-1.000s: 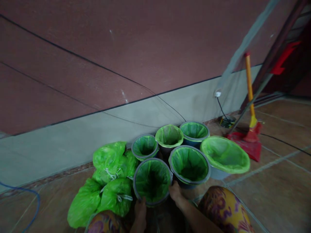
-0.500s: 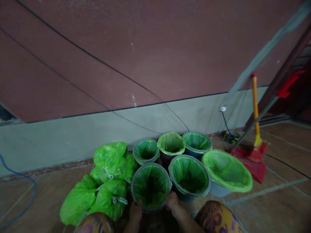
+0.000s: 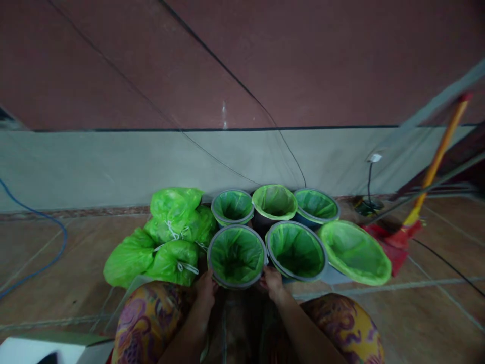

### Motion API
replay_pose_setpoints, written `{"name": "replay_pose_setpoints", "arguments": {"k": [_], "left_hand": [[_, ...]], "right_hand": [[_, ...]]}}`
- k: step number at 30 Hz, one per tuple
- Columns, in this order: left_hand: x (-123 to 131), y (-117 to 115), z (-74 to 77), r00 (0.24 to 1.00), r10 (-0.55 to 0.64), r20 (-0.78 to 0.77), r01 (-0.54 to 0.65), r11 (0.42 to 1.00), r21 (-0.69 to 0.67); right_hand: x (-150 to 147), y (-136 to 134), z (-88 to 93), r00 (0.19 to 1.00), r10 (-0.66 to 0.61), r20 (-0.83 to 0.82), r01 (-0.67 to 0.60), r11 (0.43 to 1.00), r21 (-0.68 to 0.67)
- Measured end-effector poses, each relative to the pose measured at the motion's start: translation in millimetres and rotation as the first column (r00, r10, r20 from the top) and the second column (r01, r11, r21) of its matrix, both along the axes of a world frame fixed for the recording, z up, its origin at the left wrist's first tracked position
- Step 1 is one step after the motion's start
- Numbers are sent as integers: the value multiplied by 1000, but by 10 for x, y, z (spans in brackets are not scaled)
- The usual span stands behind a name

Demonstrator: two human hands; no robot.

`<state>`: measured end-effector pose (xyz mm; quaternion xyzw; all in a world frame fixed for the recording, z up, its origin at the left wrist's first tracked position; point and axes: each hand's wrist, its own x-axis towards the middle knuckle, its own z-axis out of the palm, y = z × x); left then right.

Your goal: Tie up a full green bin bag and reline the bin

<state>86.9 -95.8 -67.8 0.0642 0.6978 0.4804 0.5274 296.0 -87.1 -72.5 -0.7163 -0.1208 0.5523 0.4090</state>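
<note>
A round bin [image 3: 237, 257] lined with a green bag stands in front of me, its grey rim facing up. My left hand [image 3: 206, 287] holds its rim at the left, and my right hand [image 3: 272, 281] holds it at the right; the fingers are partly hidden under the rim. Right beside it is another lined bin [image 3: 296, 251]. Three more lined bins stand behind, the middle one [image 3: 274, 202] dark-bodied. A wider bin with a pale green liner [image 3: 355, 253] is at the right end of the front row.
Several tied green bags [image 3: 176, 217] lie left of the bins. A red dustpan [image 3: 390, 242] and a yellow-handled broom [image 3: 435, 162] are at the right. A blue hose [image 3: 56, 222] curves at the left. Black cables hang along the wall [image 3: 113, 162].
The view has tilted down and levelled, so the bins and bags sit higher in the picture and more of my arms and knees shows. Both hands stay at the same bin's rim.
</note>
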Motion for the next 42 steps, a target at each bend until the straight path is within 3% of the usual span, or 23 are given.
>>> {"name": "replay_pose_setpoints", "arguments": {"k": [6,10,14,21,28,33,42], "left_hand": [[-41,83,-10,987,110,114,-105,993,-50],[-66,131,-14,986,152,74,-145,986,-81],[-51,83,-63,989,150,17,-149,987,-56],[61,-102,-129,995,30,-91,-34,998,-45],[33,-123,-183,960,-92,-264,78,995,-64],[82,-199,-187,939,-165,-300,149,986,-76],[128,-247,-232,909,-247,-336,227,969,-97]], "right_hand": [[-65,-74,11,988,-25,-151,10,995,-98],[-73,-142,-9,972,-37,-233,11,994,-109],[-20,-86,-14,956,-124,-264,105,991,-83],[-11,-25,-66,944,-137,-299,121,990,-73],[-97,-139,-85,952,-135,-274,110,988,-105],[-136,-250,-63,955,-95,-282,73,993,-88],[-184,-270,-96,999,40,-3,-40,997,-65]]}}
